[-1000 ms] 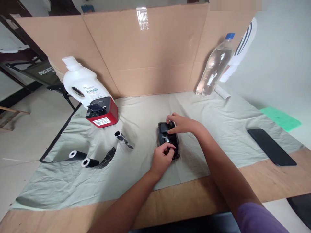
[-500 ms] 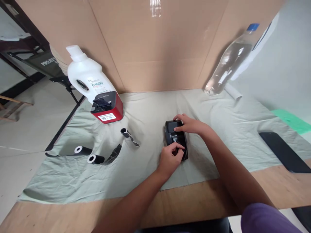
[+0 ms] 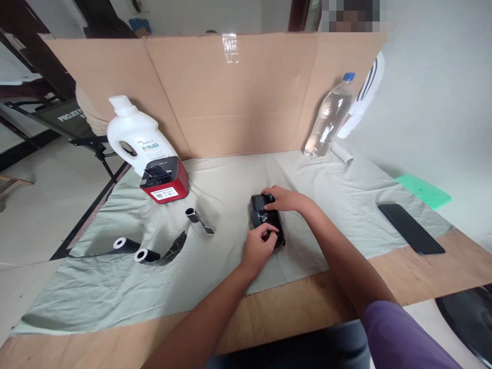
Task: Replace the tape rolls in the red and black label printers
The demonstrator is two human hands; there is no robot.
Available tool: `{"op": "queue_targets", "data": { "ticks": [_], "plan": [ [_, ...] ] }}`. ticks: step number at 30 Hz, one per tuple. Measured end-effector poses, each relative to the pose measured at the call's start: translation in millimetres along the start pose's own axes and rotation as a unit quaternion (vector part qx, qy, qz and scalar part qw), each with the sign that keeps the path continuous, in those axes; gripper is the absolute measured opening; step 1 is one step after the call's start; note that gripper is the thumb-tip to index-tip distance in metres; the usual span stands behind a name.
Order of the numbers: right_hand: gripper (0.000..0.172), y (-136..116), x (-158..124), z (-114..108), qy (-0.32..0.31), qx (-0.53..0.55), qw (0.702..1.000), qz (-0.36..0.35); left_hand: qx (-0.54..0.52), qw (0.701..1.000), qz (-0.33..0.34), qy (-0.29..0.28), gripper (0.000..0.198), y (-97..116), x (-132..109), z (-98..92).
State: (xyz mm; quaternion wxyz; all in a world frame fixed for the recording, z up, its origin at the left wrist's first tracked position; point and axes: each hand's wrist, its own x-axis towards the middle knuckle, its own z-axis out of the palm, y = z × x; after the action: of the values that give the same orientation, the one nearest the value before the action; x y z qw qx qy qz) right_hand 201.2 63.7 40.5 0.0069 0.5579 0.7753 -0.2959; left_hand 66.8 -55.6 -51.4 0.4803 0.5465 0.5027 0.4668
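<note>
A black handheld device (image 3: 254, 215), boxy with a glossy lower part, lies on the cloth in front of me; it looks like a card terminal or small printer. My right hand (image 3: 283, 199) grips its far end, thumb on top and fingers over the far edge. At the near end, my left hand (image 3: 258, 248) rests on the device with thumb and forefinger pinched together. Whatever lies between those fingertips is too small to make out. To the left are black paper rolls (image 3: 126, 245), one roll (image 3: 148, 255) trailing a curled strip, and a smaller roll (image 3: 191, 214) partly unwound.
A red and black label printer (image 3: 177, 182) stands before a white detergent bottle (image 3: 134, 128) at left. A cardboard panel (image 3: 238, 97) closes the back. At right are a water bottle (image 3: 330, 115), a white tube (image 3: 342, 152), a phone (image 3: 411, 228) and a green sheet (image 3: 423, 190).
My view has tilted upward, so the top of the cardboard and a person behind it now show. Both hands keep nearly the same hold on the black device.
</note>
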Motion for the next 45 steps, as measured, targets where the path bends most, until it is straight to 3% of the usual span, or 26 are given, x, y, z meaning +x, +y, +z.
{"op": "queue_targets", "data": {
  "ticks": [6,9,11,14,18,20,23,26,28,32,35,38,41,45],
  "plan": [
    [0.056,-1.9,3.6,6.6,0.024,0.031,0.999,0.027,0.027,0.999,0.020,0.007,0.018,2.1,-3.2,-0.2],
    [0.063,14.4,1.6,23.4,0.076,0.090,0.993,0.009,0.060,0.995,0.071,0.028,0.028,11.1,-2.1,-14.3],
    [0.057,31.4,-5.7,39.8,0.134,0.137,0.981,-0.027,0.079,0.992,0.081,0.064,0.041,17.7,7.1,-30.7],
    [0.055,55.5,-26.3,66.1,0.179,0.127,0.969,-0.111,0.106,0.992,-0.029,0.061,0.061,22.9,34.2,-54.7],
    [0.083,64.3,-51.9,92.0,0.168,0.025,0.972,-0.164,0.116,0.974,-0.183,-0.064,0.080,20.8,69.2,-65.6],
    [0.096,60.9,-53.9,97.7,0.189,0.017,0.969,-0.159,0.113,0.966,-0.211,-0.098,0.082,20.3,77.3,-62.3],
    [0.090,61.7,-46.1,92.9,0.224,0.045,0.963,-0.145,0.094,0.965,-0.217,-0.109,0.079,24.2,83.8,-50.9],
    [0.081,82.9,-40.7,68.9,0.246,0.072,0.955,-0.150,0.069,0.972,-0.193,-0.112,0.079,34.5,98.6,-27.2],
    [0.074,109.5,-42.4,45.3,0.271,0.100,0.944,-0.158,0.050,0.977,-0.164,-0.125,0.079,44.3,118.2,0.1],
    [0.068,181.1,-49.7,-4.1,0.355,0.166,0.908,-0.146,0.029,0.980,-0.115,-0.158,0.073,64.7,175.2,80.4],
    [0.073,234.6,-49.8,-32.1,0.419,0.186,0.886,-0.072,0.021,0.978,-0.101,-0.180,0.059,73.7,219.1,144.0],
    [0.073,275.4,-43.7,-48.7,0.435,0.184,0.881,-0.022,0.021,0.976,-0.096,-0.192,0.049,73.5,252.6,191.5],
    [0.073,302.8,-34.6,-54.4,0.424,0.167,0.890,-0.007,0.036,0.975,-0.101,-0.195,0.046,66.0,273.2,220.2],
    [0.072,328.6,-24.3,-49.8,0.418,0.170,0.892,0.009,0.057,0.974,-0.106,-0.190,0.050,53.9,286.8,244.1]
  ]
}}
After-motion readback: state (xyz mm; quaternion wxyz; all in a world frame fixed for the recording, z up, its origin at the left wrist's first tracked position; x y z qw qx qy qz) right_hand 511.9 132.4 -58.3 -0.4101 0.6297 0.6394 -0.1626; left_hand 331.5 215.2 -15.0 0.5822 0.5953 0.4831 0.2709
